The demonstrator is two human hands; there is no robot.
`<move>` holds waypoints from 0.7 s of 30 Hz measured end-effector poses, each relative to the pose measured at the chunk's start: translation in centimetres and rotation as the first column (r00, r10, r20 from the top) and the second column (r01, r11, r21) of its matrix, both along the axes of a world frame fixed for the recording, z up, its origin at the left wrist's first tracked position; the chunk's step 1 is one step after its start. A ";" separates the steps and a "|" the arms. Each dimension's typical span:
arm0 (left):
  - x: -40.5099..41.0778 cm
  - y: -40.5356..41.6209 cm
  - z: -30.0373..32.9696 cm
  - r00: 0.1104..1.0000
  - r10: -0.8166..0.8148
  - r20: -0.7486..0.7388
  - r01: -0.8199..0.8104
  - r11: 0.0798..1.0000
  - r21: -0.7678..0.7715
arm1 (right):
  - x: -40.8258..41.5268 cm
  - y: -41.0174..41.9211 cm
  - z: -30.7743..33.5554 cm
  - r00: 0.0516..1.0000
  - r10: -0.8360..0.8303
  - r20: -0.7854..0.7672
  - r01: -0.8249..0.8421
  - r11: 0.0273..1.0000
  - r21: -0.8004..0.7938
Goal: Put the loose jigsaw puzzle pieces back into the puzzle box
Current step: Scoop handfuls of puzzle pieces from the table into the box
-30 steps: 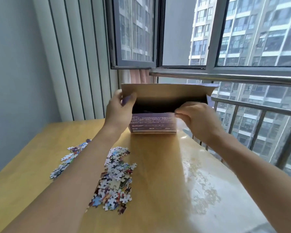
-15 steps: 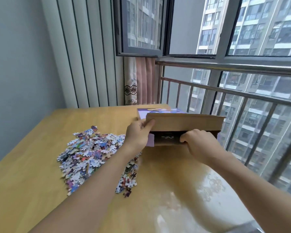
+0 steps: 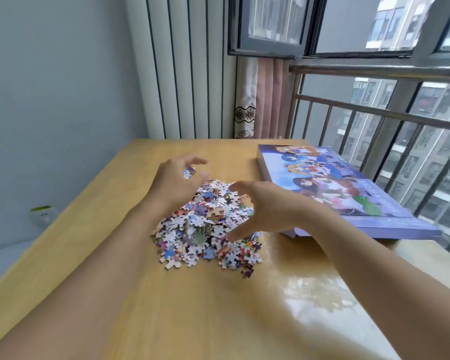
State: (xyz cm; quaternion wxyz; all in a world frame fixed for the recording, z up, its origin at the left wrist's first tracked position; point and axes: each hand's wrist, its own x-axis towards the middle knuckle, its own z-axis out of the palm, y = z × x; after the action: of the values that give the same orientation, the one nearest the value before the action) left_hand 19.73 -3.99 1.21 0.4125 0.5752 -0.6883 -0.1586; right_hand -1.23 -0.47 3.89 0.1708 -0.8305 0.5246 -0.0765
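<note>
A heap of loose colourful jigsaw pieces [image 3: 205, 229] lies in the middle of the wooden table [image 3: 89, 229]. My left hand [image 3: 174, 180] hovers over the heap's far left side, fingers spread and loosely curved, holding nothing. My right hand [image 3: 265, 206] is over the heap's right side, also spread with fingers curved, thumb down near the pieces. The purple puzzle box [image 3: 335, 190] with a cartoon picture lies flat on the table to the right of the heap, behind my right hand.
The table's right edge runs along a metal railing [image 3: 374, 113] and windows. A pink curtain [image 3: 265, 100] and vertical blinds [image 3: 187, 74] stand behind the table. A grey wall is on the left. A glossy reflection covers the table's near right part.
Both hands let go of the box, which now lies flat on the table at the right. The hands moved left and now hover spread over the pile of pieces.
</note>
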 end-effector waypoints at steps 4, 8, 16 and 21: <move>5.7 -0.8 -3.9 0.957 0.277 0.080 -0.286 0.948 0.137 | 3.3 -2.7 -1.4 0.995 -0.050 0.084 0.043 0.996 0.080; 8.4 -2.1 -5.5 0.968 0.167 0.189 -0.226 0.910 0.349 | 6.7 -6.0 -2.6 0.992 -0.117 0.045 0.111 0.986 0.124; 8.7 -1.5 -5.7 0.997 0.038 0.066 -0.055 0.955 0.290 | 8.1 -8.9 -5.4 0.982 -0.097 0.162 0.104 0.994 -0.035; 9.2 -1.6 -5.9 0.998 0.046 -0.050 -0.032 0.968 0.250 | 6.7 -8.8 -6.3 0.965 -0.074 0.253 0.104 0.989 -0.107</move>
State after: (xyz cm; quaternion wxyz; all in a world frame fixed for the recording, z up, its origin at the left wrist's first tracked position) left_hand 28.90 -5.56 -4.66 0.3588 0.6313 -0.6399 -0.2515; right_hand 5.46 -9.29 -2.46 0.1813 -0.7988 0.5304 -0.2186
